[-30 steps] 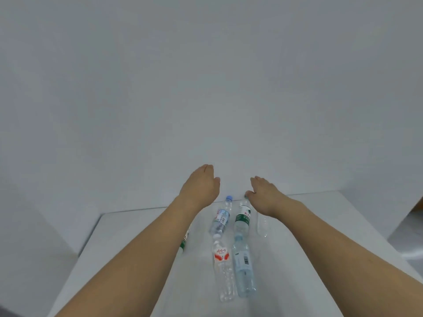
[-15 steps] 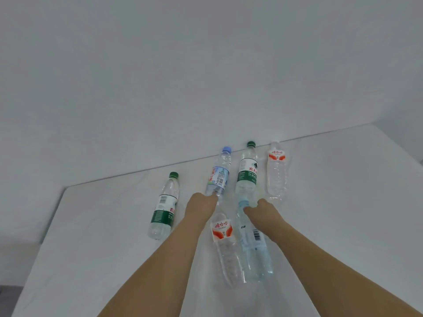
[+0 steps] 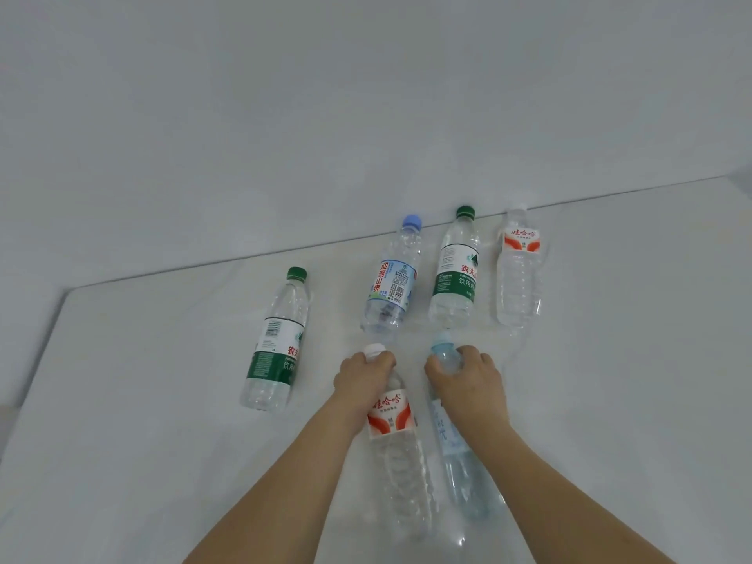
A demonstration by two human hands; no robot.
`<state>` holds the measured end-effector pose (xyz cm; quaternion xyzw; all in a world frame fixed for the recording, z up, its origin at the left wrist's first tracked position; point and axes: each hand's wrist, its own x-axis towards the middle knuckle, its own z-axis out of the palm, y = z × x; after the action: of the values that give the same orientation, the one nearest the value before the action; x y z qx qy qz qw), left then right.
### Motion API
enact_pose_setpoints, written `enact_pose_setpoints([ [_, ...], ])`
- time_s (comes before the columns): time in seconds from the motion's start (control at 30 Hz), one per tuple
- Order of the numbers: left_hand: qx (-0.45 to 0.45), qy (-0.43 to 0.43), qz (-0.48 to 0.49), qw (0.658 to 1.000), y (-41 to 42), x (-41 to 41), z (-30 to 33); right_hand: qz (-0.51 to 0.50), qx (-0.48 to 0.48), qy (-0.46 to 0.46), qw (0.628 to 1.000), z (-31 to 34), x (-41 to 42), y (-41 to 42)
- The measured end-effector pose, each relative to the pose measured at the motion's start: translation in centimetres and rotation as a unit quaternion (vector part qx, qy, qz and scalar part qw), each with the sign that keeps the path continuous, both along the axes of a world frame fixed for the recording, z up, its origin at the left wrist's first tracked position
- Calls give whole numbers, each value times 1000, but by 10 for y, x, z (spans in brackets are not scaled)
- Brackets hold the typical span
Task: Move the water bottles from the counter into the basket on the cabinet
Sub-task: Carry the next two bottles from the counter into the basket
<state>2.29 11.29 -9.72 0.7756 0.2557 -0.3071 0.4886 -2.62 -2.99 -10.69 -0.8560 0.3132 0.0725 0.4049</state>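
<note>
Several water bottles lie on the white counter point(image 3: 610, 360). My left hand point(image 3: 362, 380) grips the neck of a white-capped bottle with a red label point(image 3: 396, 453). My right hand point(image 3: 468, 380) grips the neck of a pale blue bottle point(image 3: 460, 474) beside it. Farther back lie a green-label bottle point(image 3: 276, 343) at the left, a blue-capped bottle point(image 3: 392, 282), a second green-label bottle point(image 3: 455, 274) and a second red-label bottle point(image 3: 519, 270). No basket is in view.
A plain white wall point(image 3: 366, 95) rises right behind the counter's back edge. The counter's left edge point(image 3: 44, 339) runs down the left side. Bare counter surface lies to the right of the bottles.
The view has tilted down and closer to the counter. Both hands came back from the far bottles and closed round the necks of the two nearest bottles.
</note>
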Motion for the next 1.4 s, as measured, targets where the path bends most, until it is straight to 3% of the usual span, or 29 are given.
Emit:
enact_pose_setpoints([
  [0.5,-8,-10,37,999,-5,1,-16,19,64,-31,997,-17,14,-13],
  [0.63,-49,-24,48,997,-1,-7,-6,20,130,-17,991,-5,4,-20],
  [0.77,-129,-54,116,983,16,-35,21,-28,309,24,950,21,-21,-21],
  [0.87,-89,-141,101,981,21,-63,60,7,312,58,948,52,-45,-17],
  [1.03,10,-316,39,948,36,-103,151,50,317,-33,947,143,-62,-3],
  [1.2,91,-442,102,886,65,-136,256,94,335,-164,923,251,-70,18],
  [1.4,110,-516,176,831,104,-180,349,216,306,-258,890,342,-91,67],
])
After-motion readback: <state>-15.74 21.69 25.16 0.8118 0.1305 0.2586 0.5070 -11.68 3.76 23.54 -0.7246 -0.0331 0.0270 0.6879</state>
